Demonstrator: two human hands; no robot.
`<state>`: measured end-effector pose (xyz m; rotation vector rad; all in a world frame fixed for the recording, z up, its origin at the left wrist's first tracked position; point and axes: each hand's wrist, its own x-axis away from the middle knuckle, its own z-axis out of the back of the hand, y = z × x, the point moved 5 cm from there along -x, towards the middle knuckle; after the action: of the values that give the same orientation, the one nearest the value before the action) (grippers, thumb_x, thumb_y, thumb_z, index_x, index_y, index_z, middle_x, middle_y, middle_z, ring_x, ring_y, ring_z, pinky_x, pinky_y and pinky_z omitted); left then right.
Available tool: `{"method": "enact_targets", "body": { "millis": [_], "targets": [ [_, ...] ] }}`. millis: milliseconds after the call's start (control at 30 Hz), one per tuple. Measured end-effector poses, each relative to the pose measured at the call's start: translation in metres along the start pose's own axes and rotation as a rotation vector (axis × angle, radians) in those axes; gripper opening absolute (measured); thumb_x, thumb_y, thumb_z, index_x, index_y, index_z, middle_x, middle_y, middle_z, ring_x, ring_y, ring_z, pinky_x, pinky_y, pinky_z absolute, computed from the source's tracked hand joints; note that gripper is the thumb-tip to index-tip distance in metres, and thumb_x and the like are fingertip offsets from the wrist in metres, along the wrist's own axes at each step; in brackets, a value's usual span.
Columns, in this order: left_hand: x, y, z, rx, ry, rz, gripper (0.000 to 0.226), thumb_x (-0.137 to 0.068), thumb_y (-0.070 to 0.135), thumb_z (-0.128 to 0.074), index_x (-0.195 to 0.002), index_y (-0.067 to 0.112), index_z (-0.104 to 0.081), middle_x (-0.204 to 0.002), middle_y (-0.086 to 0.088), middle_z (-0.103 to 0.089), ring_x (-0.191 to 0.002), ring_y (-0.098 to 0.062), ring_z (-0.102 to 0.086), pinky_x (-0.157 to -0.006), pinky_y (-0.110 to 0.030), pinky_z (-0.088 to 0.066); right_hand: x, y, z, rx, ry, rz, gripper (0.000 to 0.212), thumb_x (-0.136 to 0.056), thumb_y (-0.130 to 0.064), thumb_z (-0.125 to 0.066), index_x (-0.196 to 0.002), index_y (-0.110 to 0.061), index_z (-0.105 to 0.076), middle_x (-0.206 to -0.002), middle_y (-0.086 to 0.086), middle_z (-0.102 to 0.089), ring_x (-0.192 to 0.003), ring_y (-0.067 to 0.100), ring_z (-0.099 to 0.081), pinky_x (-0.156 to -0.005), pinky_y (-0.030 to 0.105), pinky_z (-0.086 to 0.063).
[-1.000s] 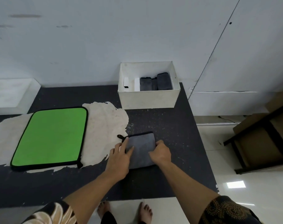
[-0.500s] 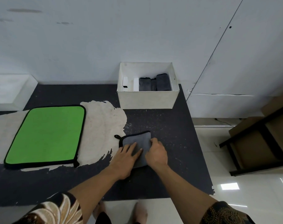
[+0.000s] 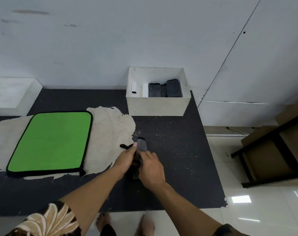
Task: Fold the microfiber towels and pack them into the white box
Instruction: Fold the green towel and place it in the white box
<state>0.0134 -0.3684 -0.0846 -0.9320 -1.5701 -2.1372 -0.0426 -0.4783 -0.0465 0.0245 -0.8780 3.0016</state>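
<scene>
We look down on a dark table set against a white wall. Both forearms reach forward from the near edge and meet near the table's middle. There the left hand and the right hand close together on a folded grey towel. The left hand's fingers curl round the towel's left side, with the thumb lying along it. The right hand's knuckles face up and its fingers wrap the right side, so both hands grasp the towel. Only the narrow far end of the towel shows beyond the fingertips, standing on edge. We cannot tell whether the towel touches the tabletop. A black hanging loop sticks out to the left of it.

The white box stands open at the far edge, toward the right corner. Dark grey folded towels stand side by side in its right half. A green towel with black trim lies flat toward the left edge, on a pale worn patch.
</scene>
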Motion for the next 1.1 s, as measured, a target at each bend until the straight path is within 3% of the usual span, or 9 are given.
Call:
{"method": "enact_targets", "body": {
  "millis": [67, 133, 200, 267, 433, 667, 833, 967, 1100],
  "targets": [
    [-0.002, 0.000, 0.001, 0.037, -0.016, 0.015, 0.057, -0.074, 0.067, -0.064, -0.109, 0.022, -0.070, -0.100, -0.002, -0.074, -0.095, -0.021, -0.070, -0.093, -0.041, -0.053, 0.004, -0.005, -0.004, 0.004, -0.017, 0.052, 0.041, -0.084, -0.002, -0.057, -0.123, -0.017, -0.057, -0.114, -0.001, -0.060, -0.100, 0.016, -0.049, -0.086, 0.031, -0.048],
    [-0.008, 0.000, 0.001, 0.049, 0.002, 0.012, 0.043, -0.078, 0.043, -0.075, -0.111, 0.016, -0.069, -0.098, -0.004, -0.075, -0.092, -0.021, -0.071, -0.089, -0.038, -0.055, 0.007, -0.007, -0.007, 0.007, -0.050, 0.089, 0.037, -0.084, 0.000, -0.054, -0.118, -0.012, -0.058, -0.111, 0.003, -0.061, -0.100, 0.019, -0.048, -0.086, 0.033, -0.047],
    [-0.013, -0.001, 0.001, 0.007, 0.035, 0.009, 0.030, -0.083, 0.022, -0.073, -0.110, 0.009, -0.069, -0.100, -0.008, -0.073, -0.093, -0.023, -0.069, -0.086, -0.035, -0.055, 0.009, -0.007, -0.008, 0.006, -0.090, 0.122, 0.037, -0.083, 0.000, -0.053, -0.117, -0.011, -0.059, -0.111, 0.005, -0.061, -0.100, 0.021, -0.048, -0.085, 0.034, -0.047],
    [-0.017, -0.002, 0.002, -0.054, 0.072, 0.005, 0.021, -0.089, 0.016, -0.066, -0.107, 0.006, -0.069, -0.102, -0.011, -0.070, -0.096, -0.026, -0.066, -0.086, -0.036, -0.054, 0.012, -0.007, -0.009, 0.023, -0.105, 0.150, 0.035, -0.084, -0.007, -0.055, -0.118, -0.014, -0.058, -0.112, 0.005, -0.059, -0.100, 0.021, -0.049, -0.086, 0.035, -0.047],
    [-0.022, -0.008, 0.009, -0.052, 0.120, 0.022, 0.030, -0.099, 0.024, -0.051, -0.119, 0.004, -0.061, -0.116, -0.015, -0.065, -0.107, -0.032, -0.060, -0.097, -0.044, -0.049, 0.021, 0.004, -0.011, 0.206, -0.110, 0.068, 0.041, -0.087, -0.029, -0.064, -0.125, -0.018, -0.053, -0.128, 0.004, -0.046, -0.112, 0.022, -0.046, -0.091, 0.034, -0.046],
    [-0.024, -0.008, 0.014, -0.057, 0.113, -0.010, 0.038, -0.101, 0.024, -0.048, -0.133, 0.006, -0.053, -0.130, -0.013, -0.060, -0.117, -0.030, -0.057, -0.102, -0.046, -0.046, 0.024, -0.001, -0.019, 0.255, -0.139, 0.191, 0.040, -0.089, -0.020, -0.063, -0.128, -0.021, -0.058, -0.123, 0.008, -0.047, -0.106, 0.024, -0.048, -0.086, 0.035, -0.052],
    [-0.025, 0.003, 0.013, -0.387, 0.136, -0.074, 0.045, -0.100, 0.031, -0.047, -0.136, 0.004, -0.047, -0.136, -0.015, -0.054, -0.123, -0.031, -0.052, -0.100, -0.036, -0.043, 0.022, 0.003, -0.024, 0.283, -0.238, 0.196, 0.045, -0.092, -0.017, -0.058, -0.136, -0.019, -0.051, -0.128, 0.011, -0.042, -0.111, 0.028, -0.044, -0.094, 0.041, -0.047],
    [-0.024, 0.015, 0.005, -0.566, 0.096, -0.120, 0.048, -0.104, 0.036, -0.034, -0.139, 0.004, -0.041, -0.139, -0.019, -0.050, -0.125, -0.034, -0.049, -0.101, -0.039, -0.041, 0.018, 0.003, -0.023, 0.309, -0.235, 0.200, 0.046, -0.089, -0.015, -0.057, -0.135, -0.017, -0.050, -0.128, 0.012, -0.044, -0.112, 0.030, -0.045, -0.095, 0.041, -0.045],
    [-0.023, 0.021, 0.011, -0.713, 0.183, -0.205, 0.038, -0.098, 0.032, -0.050, -0.125, 0.005, -0.055, -0.124, -0.016, -0.061, -0.113, -0.032, -0.058, -0.091, -0.036, -0.048, 0.022, 0.007, -0.025, 0.313, -0.229, 0.234, 0.050, -0.091, -0.016, -0.055, -0.139, -0.022, -0.044, -0.125, 0.011, -0.044, -0.108, 0.029, -0.044, -0.091, 0.041, -0.046]
  ]
}}
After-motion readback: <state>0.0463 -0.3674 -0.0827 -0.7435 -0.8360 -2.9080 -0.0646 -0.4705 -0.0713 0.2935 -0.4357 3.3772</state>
